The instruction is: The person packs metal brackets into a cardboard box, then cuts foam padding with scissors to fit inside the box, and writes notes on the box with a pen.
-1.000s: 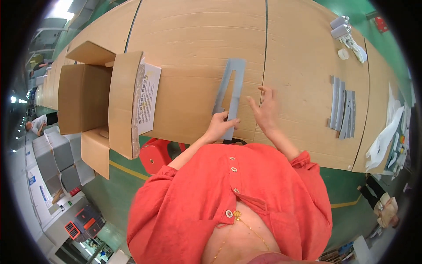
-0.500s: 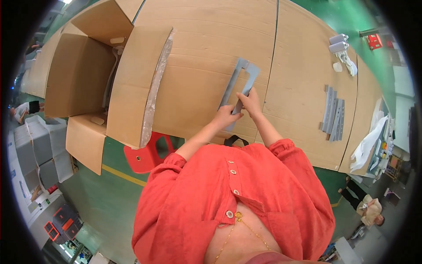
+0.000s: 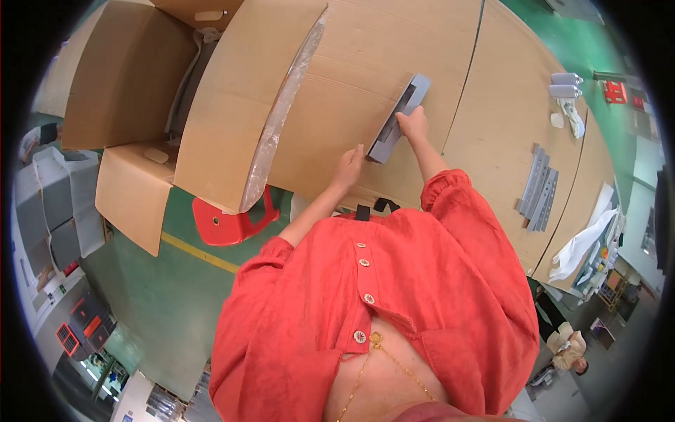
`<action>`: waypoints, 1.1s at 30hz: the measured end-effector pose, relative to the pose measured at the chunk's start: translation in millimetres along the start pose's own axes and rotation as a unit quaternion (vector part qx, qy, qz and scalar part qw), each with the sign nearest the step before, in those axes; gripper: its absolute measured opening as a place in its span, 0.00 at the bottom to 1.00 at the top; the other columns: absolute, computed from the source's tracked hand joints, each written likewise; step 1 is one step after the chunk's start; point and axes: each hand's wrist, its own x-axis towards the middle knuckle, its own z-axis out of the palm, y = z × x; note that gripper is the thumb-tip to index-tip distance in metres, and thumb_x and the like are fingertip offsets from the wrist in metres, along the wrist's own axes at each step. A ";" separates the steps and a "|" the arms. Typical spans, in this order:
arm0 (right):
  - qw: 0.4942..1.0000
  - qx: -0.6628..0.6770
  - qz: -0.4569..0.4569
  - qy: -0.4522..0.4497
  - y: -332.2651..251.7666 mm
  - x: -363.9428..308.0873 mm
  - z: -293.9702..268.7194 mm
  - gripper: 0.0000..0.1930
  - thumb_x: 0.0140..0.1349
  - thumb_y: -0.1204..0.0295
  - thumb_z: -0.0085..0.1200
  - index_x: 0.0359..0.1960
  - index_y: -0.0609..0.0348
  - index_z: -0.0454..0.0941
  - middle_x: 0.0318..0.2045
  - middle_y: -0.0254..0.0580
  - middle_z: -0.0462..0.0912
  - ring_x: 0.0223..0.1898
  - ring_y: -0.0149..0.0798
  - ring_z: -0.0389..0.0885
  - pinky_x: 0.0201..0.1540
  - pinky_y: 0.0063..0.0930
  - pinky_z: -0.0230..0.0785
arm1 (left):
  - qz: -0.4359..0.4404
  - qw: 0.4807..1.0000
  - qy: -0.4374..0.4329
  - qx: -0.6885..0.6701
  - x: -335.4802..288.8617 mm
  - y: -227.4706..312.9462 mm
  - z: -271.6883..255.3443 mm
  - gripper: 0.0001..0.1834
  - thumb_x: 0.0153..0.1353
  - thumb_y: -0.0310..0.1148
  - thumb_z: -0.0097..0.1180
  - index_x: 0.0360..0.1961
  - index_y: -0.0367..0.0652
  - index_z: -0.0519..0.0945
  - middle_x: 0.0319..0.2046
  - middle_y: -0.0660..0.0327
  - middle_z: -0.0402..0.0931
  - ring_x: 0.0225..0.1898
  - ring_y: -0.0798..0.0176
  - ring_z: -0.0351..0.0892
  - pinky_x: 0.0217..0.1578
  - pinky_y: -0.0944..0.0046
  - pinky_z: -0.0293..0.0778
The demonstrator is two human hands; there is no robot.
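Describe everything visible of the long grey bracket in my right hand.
The long grey bracket is narrow and smooth, perhaps sheet metal, with a paler right face and a darker, recessed-looking left strip. It slants, far end toward the right, over the cardboard table covering; whether it rests there is unclear. Your right hand grips it around midway; your left hand is by its near end, contact unclear.

The bench [image 3: 460,158] has a brown cardboard top [image 3: 383,35]. A big open box [image 3: 225,91] stands on the left. On the right lie some grey strips [image 3: 538,186], two grey cans [image 3: 564,91] and a small white piece [image 3: 557,121], with crumpled white sheets [image 3: 585,235] at the end.
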 end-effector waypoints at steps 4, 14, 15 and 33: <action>1.000 -0.012 0.011 -0.015 -11.6 -9.9 -2.4 0.31 0.50 0.56 0.63 0.50 0.64 0.66 0.46 0.62 0.80 0.51 0.58 0.79 0.54 0.47 0.71 | -0.149 0.986 -0.051 -0.059 -1.3 -5.0 9.2 0.32 0.74 0.53 0.34 0.27 0.33 0.71 0.21 0.59 0.68 0.30 0.62 0.72 0.37 0.61 0.69; 0.996 -0.009 -0.049 0.078 -10.6 -42.0 4.4 0.39 0.49 0.45 0.65 0.50 0.69 0.71 0.49 0.61 0.75 0.52 0.60 0.75 0.53 0.47 0.70 | 0.016 0.993 -0.119 0.011 -11.2 -28.3 41.0 0.27 0.72 0.47 0.38 0.34 0.28 0.74 0.30 0.44 0.78 0.36 0.43 0.77 0.42 0.52 0.69; 0.994 -0.030 -0.054 0.088 -9.1 -48.1 2.5 0.39 0.49 0.45 0.65 0.50 0.68 0.71 0.49 0.61 0.76 0.52 0.59 0.75 0.53 0.47 0.70 | 0.004 0.991 -0.133 -0.013 -17.6 -20.6 44.9 0.26 0.72 0.46 0.40 0.37 0.29 0.75 0.32 0.44 0.79 0.36 0.48 0.78 0.42 0.53 0.70; 0.937 0.341 -0.031 -0.065 49.3 -8.2 -17.8 0.15 0.52 0.61 0.63 0.36 0.59 0.83 0.28 0.35 0.82 0.29 0.34 0.80 0.32 0.30 0.71 | -0.046 0.976 0.081 0.197 -177.1 62.4 -201.3 0.12 0.61 0.34 0.54 0.40 0.38 0.81 0.41 0.51 0.81 0.45 0.51 0.80 0.45 0.57 0.75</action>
